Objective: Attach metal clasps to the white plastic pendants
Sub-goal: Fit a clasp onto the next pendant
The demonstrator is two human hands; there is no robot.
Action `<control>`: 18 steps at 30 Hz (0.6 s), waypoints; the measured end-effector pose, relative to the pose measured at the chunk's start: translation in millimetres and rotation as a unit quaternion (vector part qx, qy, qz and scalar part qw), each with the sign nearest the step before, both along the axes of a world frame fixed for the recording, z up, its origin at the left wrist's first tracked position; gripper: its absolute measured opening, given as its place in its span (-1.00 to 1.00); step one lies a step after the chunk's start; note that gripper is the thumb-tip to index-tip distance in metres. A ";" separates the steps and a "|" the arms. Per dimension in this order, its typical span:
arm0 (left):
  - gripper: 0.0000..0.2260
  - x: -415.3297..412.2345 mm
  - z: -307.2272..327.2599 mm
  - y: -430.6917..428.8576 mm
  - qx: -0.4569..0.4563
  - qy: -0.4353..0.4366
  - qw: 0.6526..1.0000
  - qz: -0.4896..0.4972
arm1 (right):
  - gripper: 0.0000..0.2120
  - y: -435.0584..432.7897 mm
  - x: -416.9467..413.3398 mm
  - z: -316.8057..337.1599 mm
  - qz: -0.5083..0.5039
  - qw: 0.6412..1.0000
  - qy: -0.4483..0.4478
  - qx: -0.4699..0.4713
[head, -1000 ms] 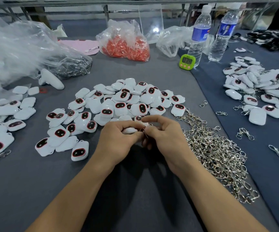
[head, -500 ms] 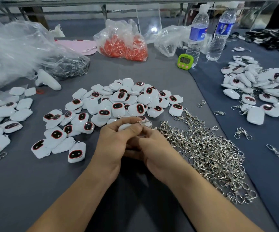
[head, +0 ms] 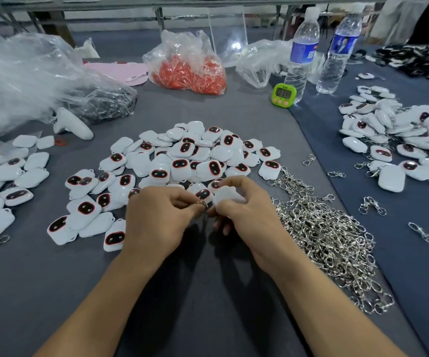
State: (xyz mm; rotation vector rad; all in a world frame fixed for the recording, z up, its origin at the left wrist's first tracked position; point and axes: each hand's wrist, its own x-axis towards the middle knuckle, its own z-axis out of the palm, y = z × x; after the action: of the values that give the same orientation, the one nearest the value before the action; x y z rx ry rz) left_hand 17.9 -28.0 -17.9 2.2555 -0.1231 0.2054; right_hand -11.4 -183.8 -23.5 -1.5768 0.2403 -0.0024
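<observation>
Head view, centre: shifted pendant (head: 227,196) to right hand (head: 249,220), gripped there; pinched clasp (head: 203,204) in left hand (head: 156,220); attachment seemingly unfinished.

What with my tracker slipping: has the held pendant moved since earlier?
Yes. The pendant shifted right, toward the clasp pile, from the left hand into the right hand; the left now pinches a clasp.

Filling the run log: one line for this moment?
phase: attaching | left hand: pinches metal clasp | right hand: holds white pendant | clasp pile: beside right hand
</observation>
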 end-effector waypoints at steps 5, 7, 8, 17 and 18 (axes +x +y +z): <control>-0.81 -5.0 -0.9 -5.2 -0.017 0.009 0.999 -0.046 | -0.77 -8.2 -2.1 -2.2 0.039 0.995 -0.044 -0.084; -0.73 -2.9 -1.3 -5.1 -0.080 0.023 0.994 -0.072 | -0.80 -8.2 -1.7 -2.5 0.034 0.994 -0.044 -0.096; -0.73 -1.9 -1.5 -5.2 -0.109 0.032 0.990 -0.083 | -0.81 -8.3 -1.0 -3.0 0.027 0.994 -0.043 -0.096; -0.87 -2.4 -2.9 -3.8 -0.062 -0.019 0.996 -0.060 | -0.89 -7.0 -4.7 -1.4 -0.048 0.968 -0.098 -0.228; -0.88 -4.0 -3.0 -3.7 -0.036 -0.037 0.997 -0.052 | -0.90 -6.7 -5.2 -1.8 -0.048 0.965 -0.100 -0.237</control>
State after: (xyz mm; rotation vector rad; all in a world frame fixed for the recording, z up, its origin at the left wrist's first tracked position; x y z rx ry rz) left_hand 13.8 -31.7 -20.9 2.1646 -0.2677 0.2350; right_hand -16.6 -190.6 -25.3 -2.0234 0.1626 -0.3150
